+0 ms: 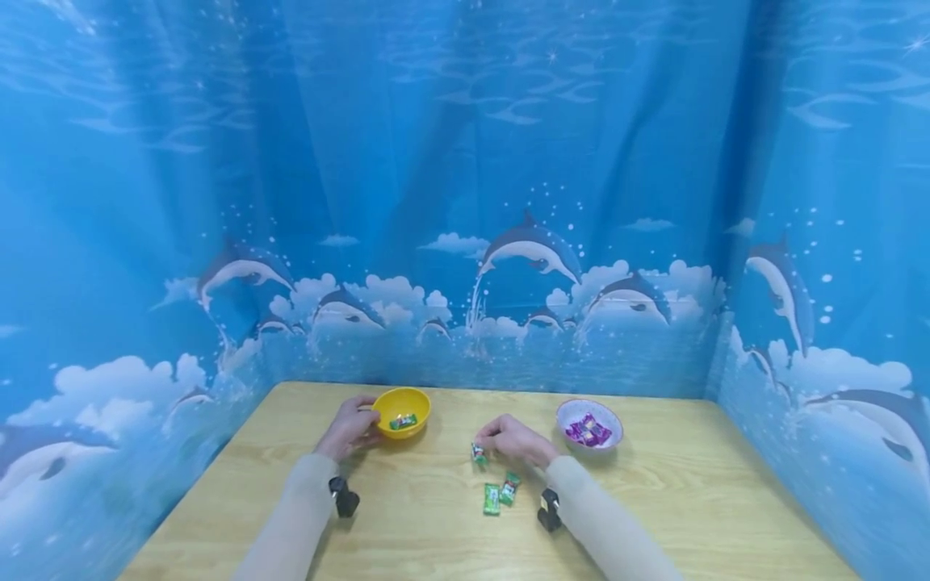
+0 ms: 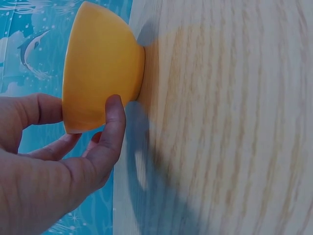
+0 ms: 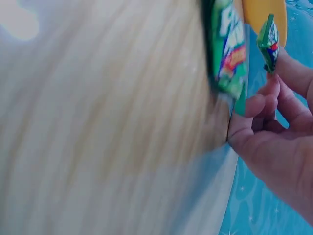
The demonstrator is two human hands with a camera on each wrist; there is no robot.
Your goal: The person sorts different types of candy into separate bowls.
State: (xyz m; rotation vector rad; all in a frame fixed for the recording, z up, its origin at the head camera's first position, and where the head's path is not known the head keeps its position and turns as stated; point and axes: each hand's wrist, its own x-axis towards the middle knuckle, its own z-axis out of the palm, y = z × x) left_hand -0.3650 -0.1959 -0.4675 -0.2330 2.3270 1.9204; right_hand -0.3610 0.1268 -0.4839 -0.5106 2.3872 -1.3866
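My left hand (image 1: 351, 429) holds a yellow bowl (image 1: 414, 399) at its left side; in the left wrist view thumb and fingers meet the wall of the bowl (image 2: 100, 68), which stands on the table. Inside that bowl lies at least one green-wrapped candy (image 1: 403, 421). Between the two bowls, my right hand (image 1: 517, 440) pinches another green candy (image 1: 478, 453) by its end, seen in the right wrist view as a green wrapper (image 3: 268, 43) at the fingertips. Two more green candies (image 1: 492, 499) (image 1: 510, 488) lie on the table near the right wrist.
To the right of my right hand stands a white bowl (image 1: 618, 436) with a pinkish rim, holding several purple-wrapped candies (image 1: 588, 431). The light wooden table (image 1: 421, 532) meets a blue dolphin-print curtain (image 1: 407, 347) at its back and sides.
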